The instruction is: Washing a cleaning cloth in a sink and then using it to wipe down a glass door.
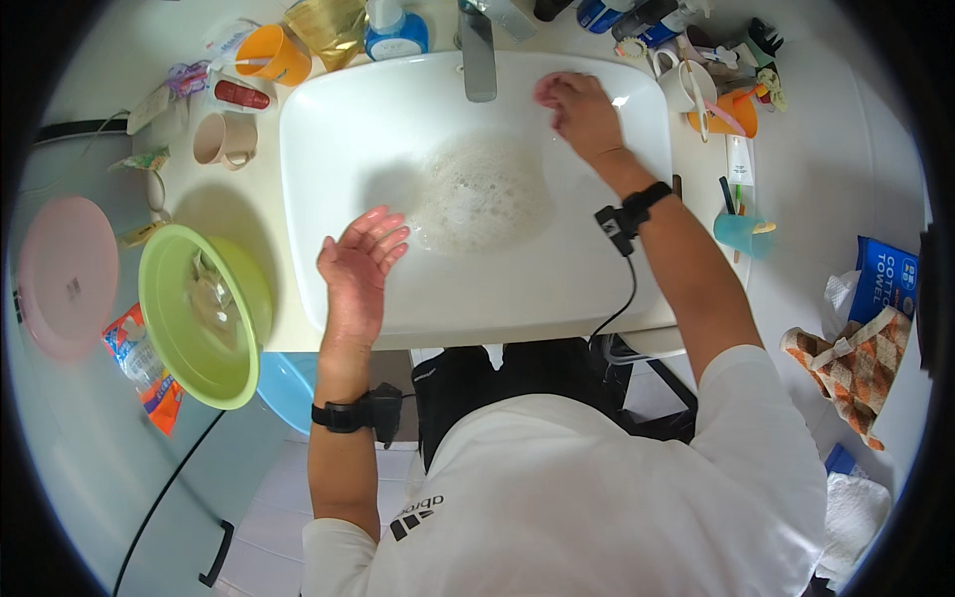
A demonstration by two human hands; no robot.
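I see the left hand (360, 269) over the near left part of the sink (477, 298), palm turned up and fingers a bit apart, with nothing in it. The right hand (585, 114) is over the far right part, its fingers curled in; I can't tell if they pinch anything. The suds (482, 194) lie in the bottom of the sink, between the two hands, and both hands look clear of them. If I were guiding this, I'd keep both hands over the sink so drips fall inside. I'd go slowly, since wet fingers may slip, and I'd keep the wrist band (343, 416) and the cord (631, 284) out of the water. I'd mind the tap (479, 65) too, just left of the right hand, so no knuckle bumps it. Left of the left hand sits a green tub (194, 363) with a pale, limp thing (212, 294) in it; I can't tell if it is cloth or a bag. A blue tub (284, 390) peeks out below it. Past the left hand's fingers are a beige mug (221, 139), its inside too hard to make out, and an orange cup (279, 58) with a brush. Right of the right hand, near a white mug (680, 92), small things crowd together. Nearer me on that side is a teal cup (736, 235).
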